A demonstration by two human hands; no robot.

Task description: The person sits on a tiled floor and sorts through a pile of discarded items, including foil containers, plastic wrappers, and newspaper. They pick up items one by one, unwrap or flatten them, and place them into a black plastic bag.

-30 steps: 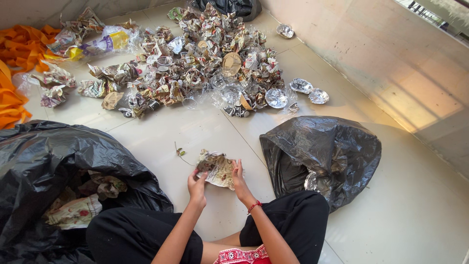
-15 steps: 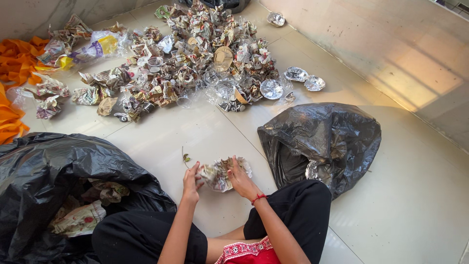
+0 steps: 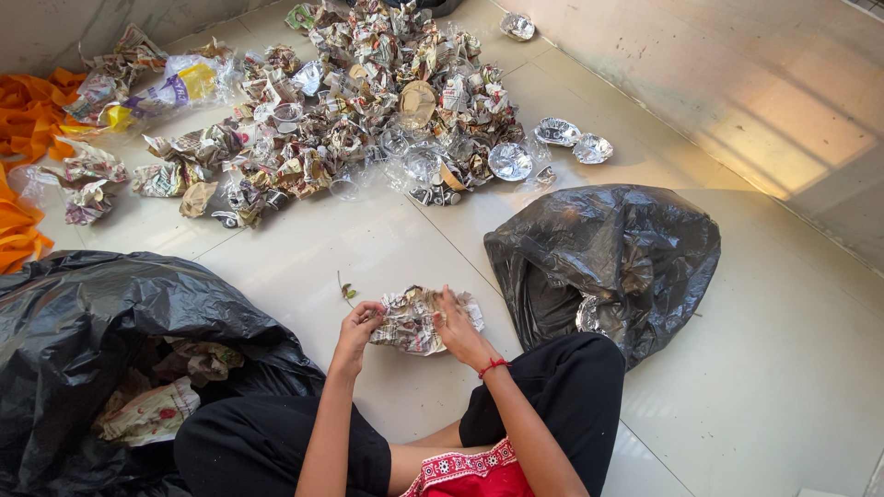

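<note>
Crumpled printed paper sheet (image 3: 412,320), one, multicoloured and creased, lay low over the pale tiled floor (image 3: 368,248) at the person's knees, gripped at both ends. Left hand (image 3: 357,324) pinched its 9 o'clock edge, wrist bent; right hand (image 3: 458,333), with a red thread bracelet (image 3: 493,366), pressed fingers over its 3 o'clock side. Black plastic bags: two, one (image 3: 608,258) at 3 o'clock, one (image 3: 101,331) at 9 o'clock. Litter heap (image 3: 387,101) at 12 o'clock, uncountable. Two foil bowls (image 3: 573,140) sat beside it.
</note>
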